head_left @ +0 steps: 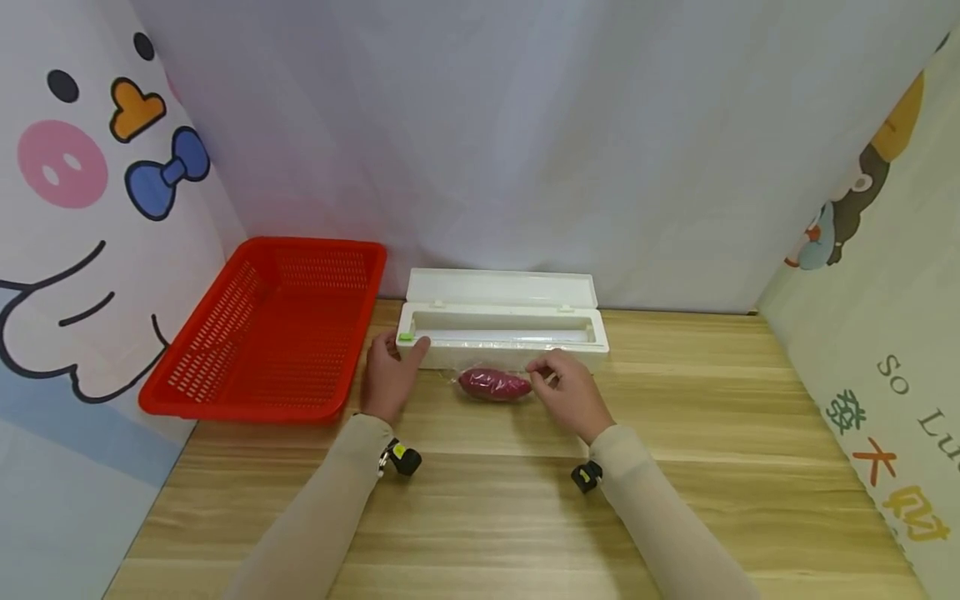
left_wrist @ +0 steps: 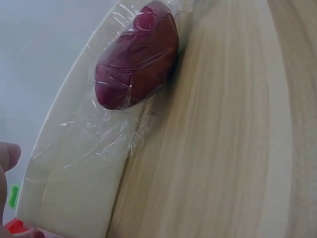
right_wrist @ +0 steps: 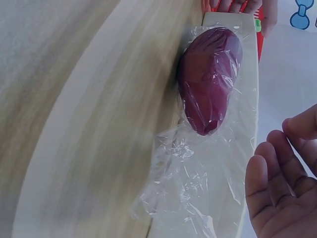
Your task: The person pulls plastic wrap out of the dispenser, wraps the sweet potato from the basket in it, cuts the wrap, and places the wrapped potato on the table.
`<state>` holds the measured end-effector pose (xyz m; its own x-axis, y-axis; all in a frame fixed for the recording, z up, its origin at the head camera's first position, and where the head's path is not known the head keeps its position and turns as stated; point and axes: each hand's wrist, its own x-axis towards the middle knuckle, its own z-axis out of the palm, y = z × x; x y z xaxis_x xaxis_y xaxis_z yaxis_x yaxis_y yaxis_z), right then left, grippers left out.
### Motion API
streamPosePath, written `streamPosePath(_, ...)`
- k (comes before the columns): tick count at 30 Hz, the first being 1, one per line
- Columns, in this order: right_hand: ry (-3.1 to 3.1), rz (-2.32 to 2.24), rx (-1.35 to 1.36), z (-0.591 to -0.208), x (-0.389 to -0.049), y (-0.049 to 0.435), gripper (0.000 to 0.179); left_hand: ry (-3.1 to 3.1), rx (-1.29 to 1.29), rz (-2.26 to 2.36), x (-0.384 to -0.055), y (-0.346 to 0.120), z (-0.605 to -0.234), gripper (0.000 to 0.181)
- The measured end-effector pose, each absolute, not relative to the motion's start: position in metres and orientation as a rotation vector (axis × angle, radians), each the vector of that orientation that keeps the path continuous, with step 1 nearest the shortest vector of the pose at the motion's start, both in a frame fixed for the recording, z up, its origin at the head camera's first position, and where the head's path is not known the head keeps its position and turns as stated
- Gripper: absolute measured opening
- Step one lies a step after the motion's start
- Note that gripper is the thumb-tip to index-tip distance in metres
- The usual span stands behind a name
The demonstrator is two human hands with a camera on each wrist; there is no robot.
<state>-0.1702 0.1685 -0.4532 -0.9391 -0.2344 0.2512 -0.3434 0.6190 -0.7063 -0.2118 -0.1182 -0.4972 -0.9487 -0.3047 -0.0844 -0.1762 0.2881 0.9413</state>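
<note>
A purple sweet potato [head_left: 493, 384], wrapped in clear cling film [right_wrist: 183, 163], lies against the front of a long white cling film box [head_left: 517, 357]. Loose film spreads from both its ends over the box's front wall. My left hand [head_left: 388, 379] grips the box's left end, thumb at the top edge and fingers round the side, close by a green slider [head_left: 406, 337]. On the other side, my right hand [head_left: 568, 392] holds thumb and forefinger together at the film's right edge, pinching it. Its other fingers [right_wrist: 257, 183] are loosely bent.
The box's lid [head_left: 501, 288] is raised at the back, with a film roll [head_left: 502, 336] showing inside. Left of it stands a red plastic basket [head_left: 258, 408] with slotted walls. A pale curtain [head_left: 495, 150] hangs behind the wooden table [head_left: 480, 517].
</note>
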Motion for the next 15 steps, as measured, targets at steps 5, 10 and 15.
streamPosePath(5, -2.715, 1.183, 0.532, -0.446, -0.174, 0.166, 0.011, -2.514, 0.459, -1.631, -0.217, -0.117, -0.496, 0.071)
streamPosePath(10, -2.722, 1.141, 0.588, -0.438, -0.181, 0.165, 0.012, -2.533, 0.436, -1.692, -0.22, -0.116, -0.496, 0.064)
streamPosePath(15, -2.78, 1.079, 0.598, -0.426, -0.188, 0.158, 0.014, -2.565, 0.419, -1.716, -0.221, -0.115, -0.495, 0.066)
